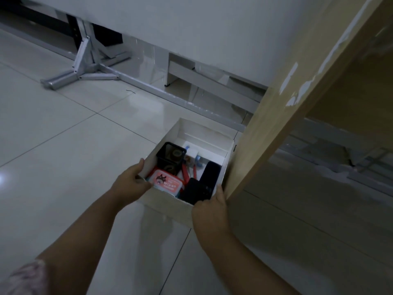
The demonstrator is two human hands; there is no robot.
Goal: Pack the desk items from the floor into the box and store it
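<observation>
An open box (170, 207), white inside and pale wood-patterned outside, is held above the tiled floor beside a tall wooden panel. My left hand (131, 183) grips its near-left corner, thumb over the rim. At the near-right corner my right hand (210, 211) clasps the rim. Inside lie a black mesh pen cup (170, 155), a pink wipes case (167, 183), red-handled scissors (185, 172), a black case (210, 173), another black item (194, 193) and small blue-and-white pieces (194, 155).
The light wooden panel (282, 107) of a cabinet stands directly right of the box, touching or nearly touching its side. A metal frame with legs (85, 71) lies along the wall at the back. Glossy tiled floor (63, 135) spreads to the left.
</observation>
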